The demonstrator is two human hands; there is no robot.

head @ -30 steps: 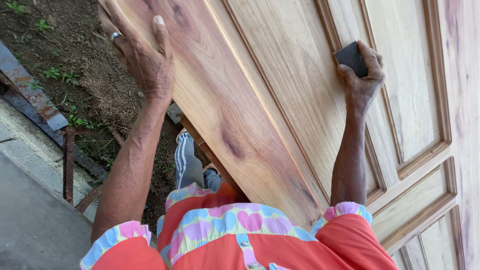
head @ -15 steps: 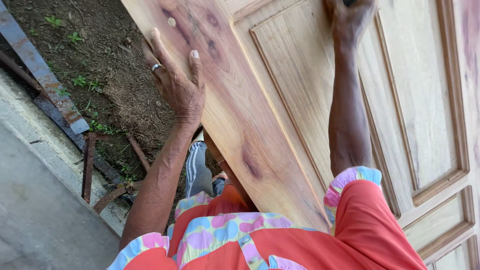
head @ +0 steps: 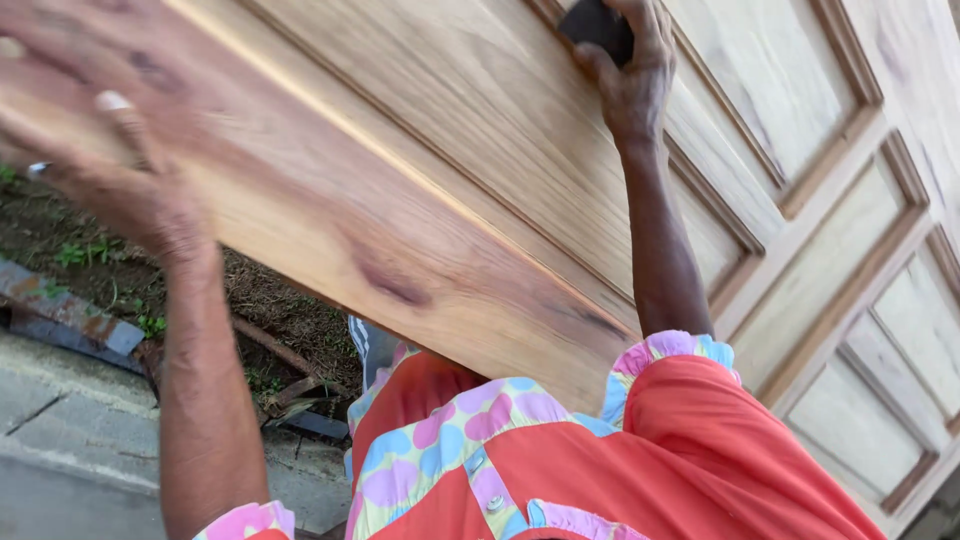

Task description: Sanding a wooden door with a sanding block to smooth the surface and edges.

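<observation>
Upper right of frame, right hand (head: 630, 75) grips dark sanding block (head: 597, 25) against panelled wooden door (head: 480, 180); blurred left hand (head: 100, 150) lies open, flat on door's stile. Sanding in hand; next stroke needs steady pressure along the grain.

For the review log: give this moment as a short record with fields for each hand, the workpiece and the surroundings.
left hand: flat on the edge stile of the wooden door, blurred
right hand: shut on a dark sanding block, pressed to the panel moulding
door: unfinished, raised panels, tilted across the view
ground: soil with weeds, a rusty metal bar, concrete edge
clothing: orange shirt, patterned trim
</observation>
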